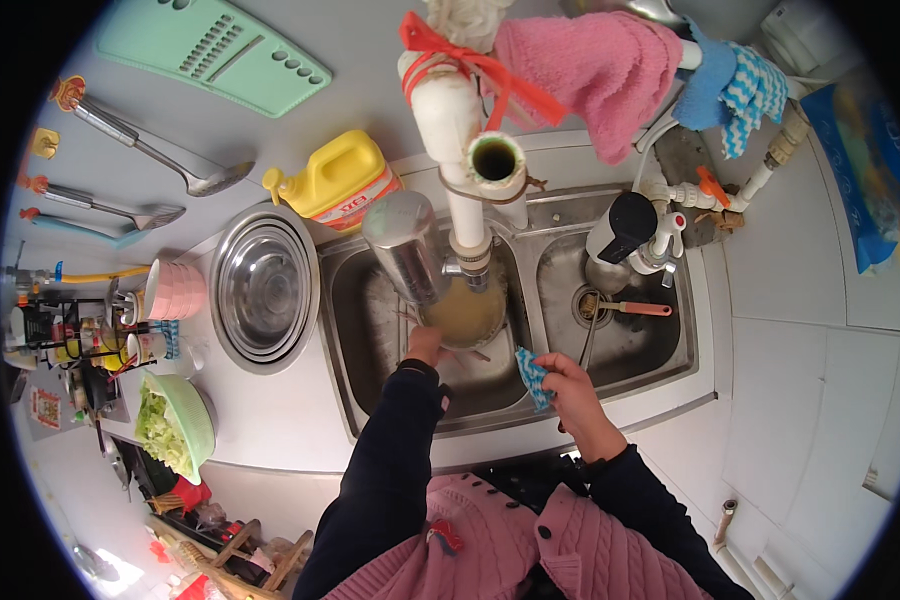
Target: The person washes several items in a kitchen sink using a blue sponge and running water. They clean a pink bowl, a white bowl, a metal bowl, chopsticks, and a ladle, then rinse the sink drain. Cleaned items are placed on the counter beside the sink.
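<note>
My left hand (424, 346) is over the left basin of a steel double sink (375, 390), at the near left rim of a round bowl (461, 319) with cloudy yellowish liquid. Its fingers are partly hidden, so its hold on the bowl is unclear. Several thin sticks, perhaps chopsticks, show beside and below the bowl. In my right hand (574, 394) a blue and white wavy-patterned cloth (534, 379) is pinched, above the near edge of the sink by the divider. The right basin holds a brush with a pink handle (645, 308) near the drain.
White pipes (465, 210) and a steel cylinder (405, 244) overhang the left basin. Nested steel bowls (266, 289), a yellow jug (345, 172) and a green basket of leafy vegetables (195, 424) stand around the sink. A black-topped faucet (622, 229) rises at the right basin. Towels hang above.
</note>
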Action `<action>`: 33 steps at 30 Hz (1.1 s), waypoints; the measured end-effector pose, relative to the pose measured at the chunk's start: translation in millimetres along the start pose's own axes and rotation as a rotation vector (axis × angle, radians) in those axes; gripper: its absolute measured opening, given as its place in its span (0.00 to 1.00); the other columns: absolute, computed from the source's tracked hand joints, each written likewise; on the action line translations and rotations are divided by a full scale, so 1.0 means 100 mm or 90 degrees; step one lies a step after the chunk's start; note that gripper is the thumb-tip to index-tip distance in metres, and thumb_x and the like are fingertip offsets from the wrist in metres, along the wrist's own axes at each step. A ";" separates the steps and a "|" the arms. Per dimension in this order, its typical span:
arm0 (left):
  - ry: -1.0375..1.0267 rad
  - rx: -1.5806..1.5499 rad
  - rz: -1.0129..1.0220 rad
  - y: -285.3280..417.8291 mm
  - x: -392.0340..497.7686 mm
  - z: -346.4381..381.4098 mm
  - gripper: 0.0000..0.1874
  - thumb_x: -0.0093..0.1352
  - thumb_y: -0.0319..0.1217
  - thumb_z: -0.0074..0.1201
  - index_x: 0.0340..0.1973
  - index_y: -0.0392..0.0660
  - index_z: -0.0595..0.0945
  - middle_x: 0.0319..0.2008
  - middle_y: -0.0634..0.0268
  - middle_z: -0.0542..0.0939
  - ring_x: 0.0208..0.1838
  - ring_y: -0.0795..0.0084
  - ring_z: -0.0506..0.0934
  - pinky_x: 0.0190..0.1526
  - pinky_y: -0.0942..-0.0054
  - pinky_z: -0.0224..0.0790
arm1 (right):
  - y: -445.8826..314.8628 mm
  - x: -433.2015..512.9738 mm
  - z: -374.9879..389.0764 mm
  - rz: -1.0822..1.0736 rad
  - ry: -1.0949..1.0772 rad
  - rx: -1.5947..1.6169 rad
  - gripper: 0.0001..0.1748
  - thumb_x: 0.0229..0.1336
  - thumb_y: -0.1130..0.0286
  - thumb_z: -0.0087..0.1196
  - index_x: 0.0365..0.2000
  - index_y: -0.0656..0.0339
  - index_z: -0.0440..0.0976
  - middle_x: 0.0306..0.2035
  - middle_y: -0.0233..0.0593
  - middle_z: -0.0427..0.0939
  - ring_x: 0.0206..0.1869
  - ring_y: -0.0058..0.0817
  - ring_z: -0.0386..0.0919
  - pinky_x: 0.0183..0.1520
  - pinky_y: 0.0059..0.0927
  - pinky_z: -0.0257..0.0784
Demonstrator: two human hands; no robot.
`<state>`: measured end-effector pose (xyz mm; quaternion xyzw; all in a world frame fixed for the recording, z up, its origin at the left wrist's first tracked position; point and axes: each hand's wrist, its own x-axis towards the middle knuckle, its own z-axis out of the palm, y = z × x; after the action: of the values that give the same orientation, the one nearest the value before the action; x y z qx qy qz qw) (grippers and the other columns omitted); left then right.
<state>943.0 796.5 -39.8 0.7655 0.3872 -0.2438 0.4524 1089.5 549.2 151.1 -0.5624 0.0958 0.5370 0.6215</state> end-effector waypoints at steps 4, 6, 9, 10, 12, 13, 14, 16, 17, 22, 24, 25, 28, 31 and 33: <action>0.310 -0.081 -0.202 0.29 -0.19 -0.21 0.24 0.65 0.25 0.49 0.58 0.43 0.69 0.49 0.40 0.75 0.44 0.42 0.78 0.47 0.58 0.73 | -0.08 0.03 0.09 -0.011 -0.030 -0.036 0.17 0.48 0.80 0.47 0.42 0.67 0.72 0.36 0.33 0.75 0.36 0.20 0.71 0.38 0.20 0.66; 0.403 0.000 -0.110 0.42 -0.38 -0.33 0.28 0.64 0.23 0.47 0.61 0.43 0.64 0.55 0.42 0.71 0.46 0.42 0.77 0.48 0.55 0.72 | -0.07 0.07 0.16 -0.016 -0.046 -0.049 0.18 0.48 0.81 0.46 0.43 0.67 0.72 0.36 0.33 0.75 0.36 0.20 0.71 0.37 0.20 0.66; 0.400 0.086 0.002 0.61 -0.72 -0.55 0.35 0.61 0.22 0.51 0.64 0.46 0.59 0.63 0.48 0.61 0.51 0.41 0.74 0.49 0.54 0.71 | -0.02 0.12 0.30 -0.017 -0.055 -0.067 0.18 0.48 0.81 0.46 0.43 0.66 0.72 0.36 0.32 0.74 0.37 0.19 0.71 0.36 0.19 0.66; 0.400 0.122 0.030 0.68 -0.82 -0.60 0.36 0.60 0.22 0.52 0.64 0.47 0.59 0.63 0.48 0.61 0.51 0.41 0.74 0.49 0.54 0.71 | 0.01 0.13 0.35 -0.024 -0.053 -0.073 0.18 0.48 0.81 0.46 0.43 0.66 0.72 0.36 0.32 0.74 0.37 0.20 0.71 0.37 0.20 0.66; 0.420 0.176 0.089 0.77 -1.01 -0.66 0.42 0.57 0.21 0.54 0.67 0.51 0.56 0.64 0.49 0.60 0.52 0.41 0.73 0.50 0.56 0.71 | 0.07 0.17 0.44 -0.023 -0.042 -0.070 0.18 0.49 0.81 0.47 0.44 0.66 0.71 0.36 0.33 0.74 0.38 0.21 0.71 0.38 0.21 0.67; 0.444 0.098 0.099 0.81 -1.06 -0.67 0.44 0.57 0.21 0.54 0.67 0.52 0.55 0.63 0.48 0.60 0.52 0.41 0.73 0.50 0.57 0.71 | 0.09 0.20 0.48 -0.017 -0.034 -0.058 0.18 0.49 0.81 0.47 0.44 0.66 0.71 0.37 0.33 0.74 0.38 0.21 0.72 0.38 0.21 0.68; 0.467 0.020 0.108 0.84 -1.11 -0.67 0.45 0.56 0.20 0.54 0.68 0.53 0.54 0.63 0.47 0.61 0.51 0.41 0.74 0.50 0.58 0.71 | 0.10 0.23 0.53 -0.010 -0.026 -0.047 0.18 0.49 0.80 0.47 0.44 0.66 0.71 0.37 0.34 0.74 0.39 0.22 0.72 0.39 0.22 0.68; 0.466 -0.072 0.097 0.86 -1.19 -0.65 0.48 0.58 0.19 0.50 0.70 0.56 0.47 0.60 0.47 0.64 0.52 0.44 0.75 0.48 0.58 0.75 | 0.09 0.35 0.61 -0.004 -0.018 0.014 0.19 0.50 0.80 0.47 0.45 0.66 0.70 0.37 0.34 0.74 0.39 0.22 0.72 0.40 0.24 0.69; 0.394 -0.266 0.100 0.86 -1.22 -0.63 0.47 0.59 0.19 0.49 0.70 0.57 0.47 0.60 0.48 0.65 0.52 0.46 0.75 0.46 0.58 0.77 | 0.07 0.42 0.65 -0.007 -0.022 0.047 0.19 0.50 0.80 0.47 0.46 0.66 0.70 0.37 0.34 0.74 0.40 0.23 0.73 0.41 0.25 0.70; 0.104 -0.714 0.021 0.83 -1.38 -0.47 0.41 0.63 0.20 0.42 0.69 0.60 0.48 0.60 0.54 0.67 0.53 0.53 0.76 0.36 0.59 0.82 | -0.01 0.81 0.89 -0.067 0.018 0.124 0.19 0.52 0.80 0.49 0.47 0.64 0.70 0.39 0.36 0.74 0.41 0.25 0.74 0.43 0.29 0.71; 0.091 -0.703 0.009 0.82 -1.43 -0.46 0.40 0.63 0.20 0.42 0.69 0.59 0.49 0.60 0.54 0.67 0.53 0.54 0.76 0.36 0.59 0.83 | 0.02 0.85 1.04 -0.105 0.060 0.028 0.17 0.52 0.80 0.50 0.45 0.64 0.70 0.40 0.36 0.74 0.43 0.25 0.74 0.43 0.30 0.71; 0.092 -0.687 -0.003 0.82 -1.45 -0.46 0.40 0.63 0.20 0.41 0.69 0.59 0.49 0.60 0.54 0.67 0.53 0.54 0.76 0.36 0.59 0.83 | 0.04 0.84 1.11 -0.207 0.032 -0.105 0.18 0.51 0.80 0.51 0.45 0.63 0.71 0.41 0.37 0.74 0.43 0.27 0.74 0.44 0.30 0.71; 0.073 -0.626 -0.028 0.79 -1.48 -0.50 0.39 0.63 0.21 0.41 0.69 0.58 0.49 0.60 0.55 0.67 0.53 0.53 0.76 0.35 0.59 0.83 | 0.09 0.76 1.34 -0.513 -0.043 -0.461 0.19 0.48 0.80 0.52 0.44 0.60 0.72 0.41 0.40 0.73 0.43 0.35 0.74 0.44 0.33 0.72; 0.049 -0.589 -0.001 0.73 -1.52 -0.50 0.40 0.62 0.21 0.40 0.69 0.56 0.50 0.59 0.54 0.69 0.53 0.53 0.76 0.39 0.59 0.82 | 0.04 0.68 1.46 -0.701 -0.089 -0.731 0.18 0.48 0.80 0.51 0.42 0.59 0.72 0.40 0.44 0.72 0.44 0.44 0.73 0.42 0.39 0.72; 0.090 -0.479 0.048 0.66 -1.55 -0.49 0.40 0.61 0.21 0.40 0.70 0.55 0.51 0.57 0.53 0.71 0.53 0.54 0.76 0.44 0.59 0.79 | -0.05 0.71 1.47 -0.706 -0.127 -0.873 0.15 0.49 0.79 0.51 0.40 0.59 0.72 0.38 0.46 0.72 0.44 0.47 0.72 0.42 0.41 0.73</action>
<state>907.6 763.1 128.1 0.5744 0.4517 -0.0143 0.6825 1050.6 707.6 153.8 -0.7269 -0.5879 0.1447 0.3241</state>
